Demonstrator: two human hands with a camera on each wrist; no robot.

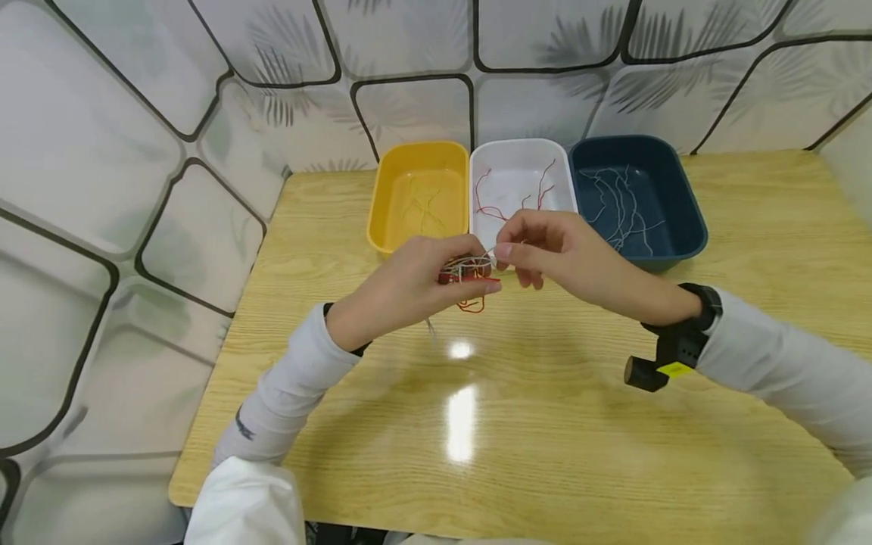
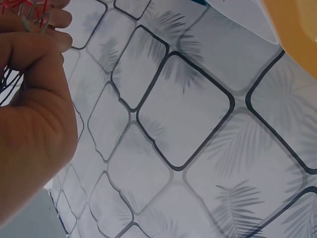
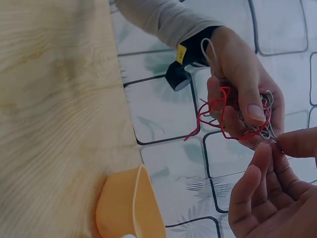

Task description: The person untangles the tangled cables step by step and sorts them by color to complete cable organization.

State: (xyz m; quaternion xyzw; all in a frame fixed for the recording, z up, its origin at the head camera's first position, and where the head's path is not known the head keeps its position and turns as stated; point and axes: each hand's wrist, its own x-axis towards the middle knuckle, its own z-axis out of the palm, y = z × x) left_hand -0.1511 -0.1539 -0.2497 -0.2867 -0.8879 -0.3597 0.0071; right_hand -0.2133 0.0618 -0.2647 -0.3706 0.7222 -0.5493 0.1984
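My left hand [image 1: 415, 276] grips a tangled bundle of thin strings [image 1: 468, 265], grey and red ones among them. Loose red ends [image 3: 218, 106] dangle from it in the right wrist view, and a pale loop sticks up by the wrist. At the bundle's edge the thumb and forefinger of my right hand [image 1: 572, 250] pinch a thin grey strand, the other fingers loosely bent. The left wrist view catches only the back of my left hand [image 2: 44, 94] and a bit of red and grey string at the corner.
Beyond the hands, three trays stand side by side against the wall: yellow [image 1: 380, 200] with yellow strings, white [image 1: 521, 145] with red strings, dark blue [image 1: 688, 204] with grey strings. The wooden table [image 1: 579, 439] stretches toward me. A patterned wall rises behind and left.
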